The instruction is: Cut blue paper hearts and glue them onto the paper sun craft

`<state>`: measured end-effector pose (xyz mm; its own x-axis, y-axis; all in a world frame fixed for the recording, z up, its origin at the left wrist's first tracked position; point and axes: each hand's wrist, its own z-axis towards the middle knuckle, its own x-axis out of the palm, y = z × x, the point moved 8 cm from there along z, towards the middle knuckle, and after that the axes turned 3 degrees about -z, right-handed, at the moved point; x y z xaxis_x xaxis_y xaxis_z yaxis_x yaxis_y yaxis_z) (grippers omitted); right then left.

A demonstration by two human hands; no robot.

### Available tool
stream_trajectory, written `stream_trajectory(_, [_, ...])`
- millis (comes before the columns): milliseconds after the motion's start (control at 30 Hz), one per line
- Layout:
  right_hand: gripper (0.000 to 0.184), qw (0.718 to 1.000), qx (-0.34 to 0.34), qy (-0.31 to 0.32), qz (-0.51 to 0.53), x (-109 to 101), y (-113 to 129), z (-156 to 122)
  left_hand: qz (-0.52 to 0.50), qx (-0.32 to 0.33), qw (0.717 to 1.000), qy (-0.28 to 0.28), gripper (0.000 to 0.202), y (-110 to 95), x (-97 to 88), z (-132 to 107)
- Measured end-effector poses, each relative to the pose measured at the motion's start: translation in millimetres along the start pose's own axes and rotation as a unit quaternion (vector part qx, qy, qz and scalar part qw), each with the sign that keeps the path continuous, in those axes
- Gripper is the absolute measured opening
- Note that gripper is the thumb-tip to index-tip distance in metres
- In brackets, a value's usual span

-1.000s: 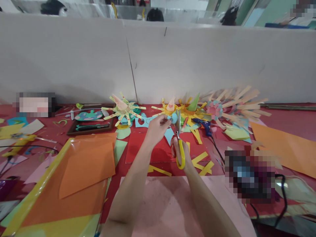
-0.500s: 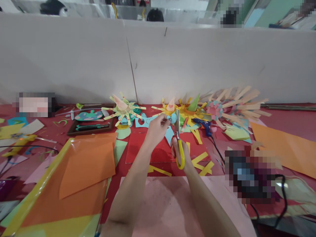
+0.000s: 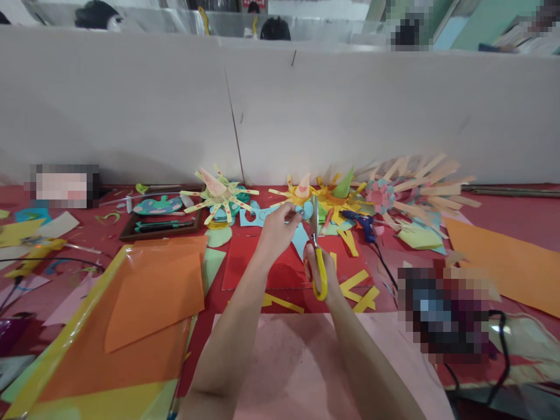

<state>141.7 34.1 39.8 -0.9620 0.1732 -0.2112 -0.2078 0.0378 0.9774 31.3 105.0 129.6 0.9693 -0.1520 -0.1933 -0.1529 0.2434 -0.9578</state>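
Note:
Between its fingertips my left hand [image 3: 280, 229] pinches a small light-blue paper piece [image 3: 308, 210] with a rounded edge. My right hand [image 3: 322, 265] is closed on yellow-handled scissors [image 3: 321, 274]. The scissor blades point away from me and stand right beside the blue paper; whether they touch it I cannot tell. Below the hands lies a red sheet [image 3: 242, 262], and a light-blue scrap [image 3: 300, 239] shows between them. A blue strip with round cut-outs [image 3: 249, 216] lies just beyond my left hand.
Spiky paper figures [image 3: 216, 195] stand along the white partition [image 3: 175, 105]. Yellow strips [image 3: 353, 284] lie right of my hands, near a blue glue gun [image 3: 362, 223] with a black cord. At left are orange sheets [image 3: 157, 297], a pen tray [image 3: 161, 232] and a yellow glue gun [image 3: 35, 256].

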Motion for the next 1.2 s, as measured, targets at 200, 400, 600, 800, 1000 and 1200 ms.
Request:
stream_trajectory(200, [0.043, 1.000, 0.010, -0.001, 0.007, 0.8, -0.1, -0.2, 0.020, 0.016, 1.000, -0.008, 0.008, -3.2, -0.6, -0.9])
stream_trajectory(400, [0.043, 1.000, 0.016, 0.001, 0.009, 1.2, -0.6, 0.5, 0.008, 0.004, 1.000, -0.015, 0.010, -2.2, -2.1, -0.7])
stream_trajectory(600, [0.042, 1.000, 0.011, 0.003, 0.008, 1.4, 1.6, 0.8, 0.003, 0.011, 1.000, -0.022, 0.010, -1.5, -3.7, 0.0])
stream_trajectory(800, [0.040, 1.000, 0.013, 0.003, 0.008, 1.4, -1.3, 0.2, 0.003, 0.017, 1.000, -0.025, 0.007, -0.6, -5.3, 0.5])
stream_trajectory(1000, [0.042, 1.000, 0.017, 0.007, 0.004, 2.0, -2.3, -0.1, -0.017, 0.018, 0.999, -0.032, 0.009, -2.7, -7.2, -0.4])
stream_trajectory(1200, [0.044, 1.000, 0.013, 0.009, -0.004, 1.8, 0.9, -0.5, -0.002, 0.013, 1.000, -0.028, 0.010, -1.2, -7.3, 0.0])
